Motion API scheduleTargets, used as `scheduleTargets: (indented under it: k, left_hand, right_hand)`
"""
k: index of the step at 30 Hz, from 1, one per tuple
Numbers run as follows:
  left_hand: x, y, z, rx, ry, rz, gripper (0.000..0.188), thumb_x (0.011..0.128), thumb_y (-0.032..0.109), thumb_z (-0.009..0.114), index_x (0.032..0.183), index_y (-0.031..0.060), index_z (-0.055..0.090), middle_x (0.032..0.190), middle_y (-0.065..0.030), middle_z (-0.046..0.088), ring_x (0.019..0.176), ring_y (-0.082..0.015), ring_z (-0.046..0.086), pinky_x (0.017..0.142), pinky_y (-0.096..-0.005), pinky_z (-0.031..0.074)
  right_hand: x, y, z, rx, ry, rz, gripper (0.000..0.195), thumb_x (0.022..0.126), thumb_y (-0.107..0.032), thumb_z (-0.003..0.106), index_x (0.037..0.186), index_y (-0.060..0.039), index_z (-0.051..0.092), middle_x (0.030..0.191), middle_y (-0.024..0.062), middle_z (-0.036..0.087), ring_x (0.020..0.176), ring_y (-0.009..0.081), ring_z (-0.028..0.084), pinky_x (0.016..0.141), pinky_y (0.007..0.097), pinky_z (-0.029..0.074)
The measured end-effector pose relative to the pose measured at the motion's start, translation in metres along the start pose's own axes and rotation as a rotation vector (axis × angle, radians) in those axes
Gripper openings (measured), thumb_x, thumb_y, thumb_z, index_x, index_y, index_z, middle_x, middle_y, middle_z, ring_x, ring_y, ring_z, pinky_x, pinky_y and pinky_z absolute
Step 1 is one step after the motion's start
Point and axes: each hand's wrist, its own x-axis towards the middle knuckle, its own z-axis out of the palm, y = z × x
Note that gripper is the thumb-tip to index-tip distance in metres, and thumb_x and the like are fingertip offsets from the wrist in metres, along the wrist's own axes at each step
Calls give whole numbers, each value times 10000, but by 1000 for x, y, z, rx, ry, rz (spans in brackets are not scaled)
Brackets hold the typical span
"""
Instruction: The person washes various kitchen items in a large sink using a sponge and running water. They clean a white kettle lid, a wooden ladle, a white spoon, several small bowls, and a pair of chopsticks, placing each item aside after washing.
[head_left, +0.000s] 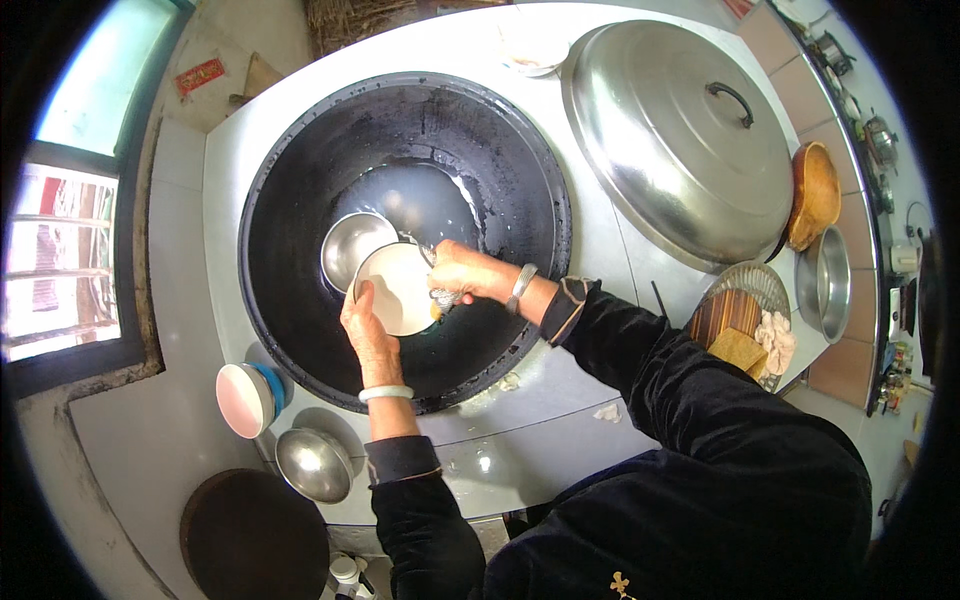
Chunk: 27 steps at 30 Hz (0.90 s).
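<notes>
Over a large black wok (300, 165) set in a white tiled stove top, my left hand (370, 334) grips the near-left rim of a cream-coloured bowl (394, 292). In my right hand (457, 270) is a silvery mesh scrubber (444, 300), pressed at the bowl's right rim. The bowl is tilted, with its pale inside facing me. Just behind it, a stainless steel bowl (356, 244) sits in the wok, partly covered by the cream bowl. Cloudy water (420, 195) lies in the wok's bottom.
A big domed metal lid (675, 142) rests at the right, with a gourd ladle (814, 195) and a metal basin (823, 285) beyond it. Stacked pink and blue bowls (246, 401) and an upturned steel bowl (313, 465) stand at the left. A basket (750, 281) holds cloths.
</notes>
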Motion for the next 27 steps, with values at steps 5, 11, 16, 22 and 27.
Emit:
scheduleTargets:
  k: [5, 11, 16, 22, 27]
  left_hand:
    - [8, -50, 45, -472, 95, -220, 424, 892, 201, 569, 1210, -65, 482, 1066, -174, 619, 912, -328, 643, 787, -448, 538]
    - [33, -103, 43, -479, -85, -642, 345, 962, 135, 469, 1226, -85, 439, 1207, -244, 556, 1058, -367, 592, 872, -474, 520]
    - [41, -112, 23, -253, 29, -562, 410, 962, 143, 466, 1329, -25, 397, 1258, -224, 515, 1077, -340, 574, 921, -467, 484]
    - [55, -120, 15, -69, 87, -494, 449, 929, 207, 548, 1302, -3, 414, 1243, -171, 529, 1112, -328, 550, 959, -477, 425]
    - [61, -120, -1, -256, -139, -360, 480, 847, 156, 572, 1232, -109, 461, 1160, -205, 574, 1025, -317, 597, 876, -449, 482]
  right_hand:
    - [-6, 21, 57, 633, 606, -155, 237, 756, -89, 568, 926, 61, 639, 705, 111, 641, 509, 170, 596, 349, 276, 453]
    - [54, 23, -57, -432, 541, -113, 287, 820, -134, 570, 1002, 81, 517, 856, 313, 636, 813, 437, 648, 713, 495, 536]
    - [75, 7, -87, -928, 669, -280, 390, 887, -136, 503, 1188, 102, 436, 1122, 368, 515, 823, 428, 658, 702, 467, 545]
    - [77, 30, -53, -765, 418, -84, 266, 861, -126, 524, 1008, 84, 595, 755, 243, 655, 673, 335, 677, 552, 414, 536]
    - [59, 28, -51, -128, -32, 245, 199, 809, -122, 551, 734, 31, 653, 605, 122, 626, 439, 185, 582, 360, 292, 452]
